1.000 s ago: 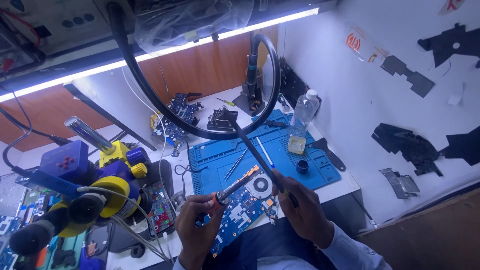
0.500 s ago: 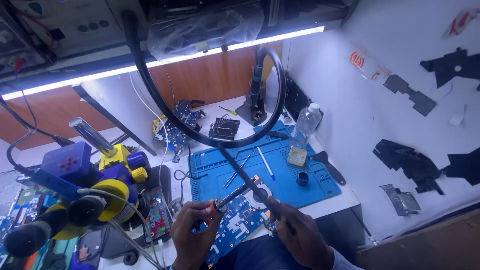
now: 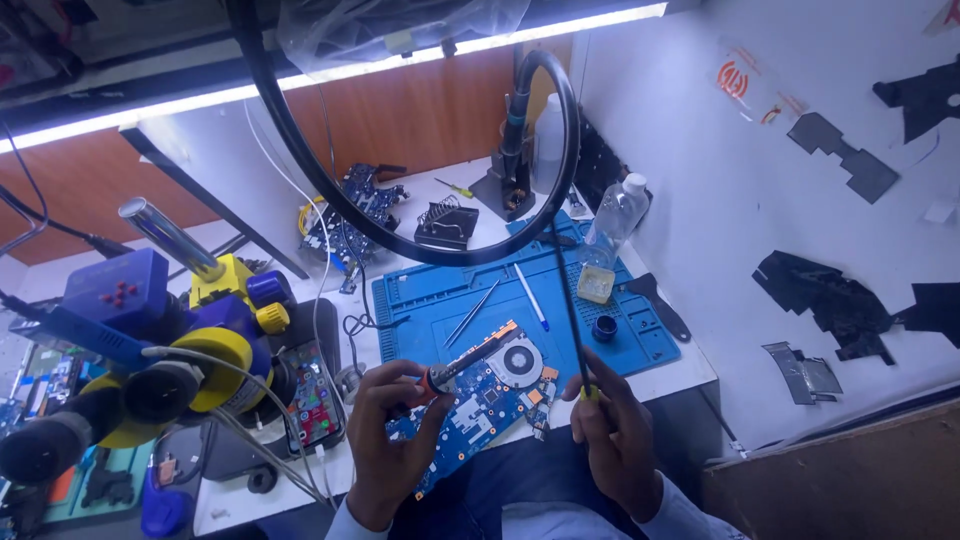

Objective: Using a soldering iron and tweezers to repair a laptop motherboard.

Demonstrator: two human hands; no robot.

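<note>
**Circuit board held at the bench edge, a tool in each hand**

A blue printed circuit board with a round fan cut-out [image 3: 487,392] is seen at the near edge of the white workbench [image 3: 690,372], tilted, its upper end overlapping the blue silicone work mat [image 3: 450,300] and its lower end reaching toward 7 o'clock.

The left hand [image 3: 385,440] is placed at the board's 9 o'clock side. Its fingers are curled and pressed around the red-and-black grip of a slim screwdriver-like tool [image 3: 462,362], whose shaft is pointed toward 2 o'clock across the board.

The right hand [image 3: 615,435] is placed at the board's 3 o'clock side, just beside its edge. A thin black rod with a yellow-green tip section [image 3: 574,320] is pinched between thumb and fingertips and is held nearly upright, running toward 12 o'clock.

On the mat, a white-and-blue pen [image 3: 530,296] and a pair of metal tweezers [image 3: 472,312] are laid at 12 o'clock from the board. A small black cap [image 3: 604,327] and a clear plastic bottle [image 3: 612,222] are found toward 1 o'clock. A yellow-and-blue microscope assembly [image 3: 190,340] is set at 9 o'clock, with a smartphone with a lit colourful screen [image 3: 312,393] beside it. A thick black looping cable [image 3: 400,240] is hung over the bench.
</note>
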